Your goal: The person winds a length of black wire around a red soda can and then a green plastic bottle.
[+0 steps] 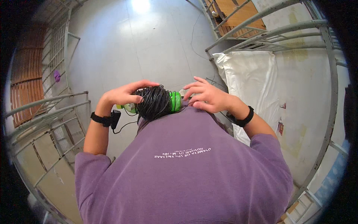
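A green plastic bottle lies sideways in front of my chest, with a thick ball of thin black cord wound round its middle. My left hand is closed over the left side of the cord ball, thumb on the near side and fingers over the top. At the bottle's right end my right hand has its fingers bent and partly spread. A short dark piece shows at its fingertips; whether it is cord or a rod I cannot tell. Loose black strands run beneath the right hand.
Metal bunk frames stand on the left and right. A white sheet-like cover hangs at the right bunk. Grey floor stretches ahead, with a thin cable on it. Black straps circle both wrists.
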Motion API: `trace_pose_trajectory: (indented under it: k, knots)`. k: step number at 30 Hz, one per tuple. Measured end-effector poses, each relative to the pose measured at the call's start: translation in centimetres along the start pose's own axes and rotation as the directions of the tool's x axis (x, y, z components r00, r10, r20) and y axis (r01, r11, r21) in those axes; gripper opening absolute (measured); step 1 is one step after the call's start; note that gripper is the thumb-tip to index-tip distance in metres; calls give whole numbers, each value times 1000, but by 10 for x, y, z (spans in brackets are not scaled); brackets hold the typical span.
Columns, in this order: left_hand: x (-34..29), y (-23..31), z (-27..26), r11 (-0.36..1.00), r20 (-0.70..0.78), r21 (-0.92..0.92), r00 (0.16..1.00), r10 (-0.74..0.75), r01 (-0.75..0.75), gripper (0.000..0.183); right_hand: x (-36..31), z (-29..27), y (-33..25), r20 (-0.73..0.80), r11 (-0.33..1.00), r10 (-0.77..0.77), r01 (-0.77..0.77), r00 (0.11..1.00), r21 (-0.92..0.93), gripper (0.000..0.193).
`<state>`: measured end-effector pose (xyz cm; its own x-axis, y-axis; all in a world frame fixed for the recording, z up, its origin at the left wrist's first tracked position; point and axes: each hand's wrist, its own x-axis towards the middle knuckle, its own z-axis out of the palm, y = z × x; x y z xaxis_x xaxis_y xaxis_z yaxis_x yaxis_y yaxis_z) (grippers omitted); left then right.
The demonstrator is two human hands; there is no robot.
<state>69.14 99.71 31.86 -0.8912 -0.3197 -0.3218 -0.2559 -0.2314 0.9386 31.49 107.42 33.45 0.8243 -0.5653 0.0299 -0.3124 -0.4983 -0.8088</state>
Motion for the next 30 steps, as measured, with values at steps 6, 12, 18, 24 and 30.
trace_pose_trajectory:
  k: [6,12,18,24,30]
  knots:
    - [-1,-3,-4,996,69,29,994,82,-84,108,26,11,-20,25,989,41,-37,999,-142,18]
    - [-2,10,4,993,121,77,989,81,-91,131,44,31,-29,-78,990,-77,68,994,-121,14]
    - [-12,-2,8,999,-114,40,994,3,1,122,58,39,-31,-383,945,91,-201,919,-260,17]
    - [-13,-6,3,984,-255,98,952,167,-147,113,74,33,-34,-390,893,110,-263,914,-364,33]
    - [-11,-6,9,999,-212,-44,977,-22,13,134,90,25,-25,-370,967,134,-203,919,-153,33]
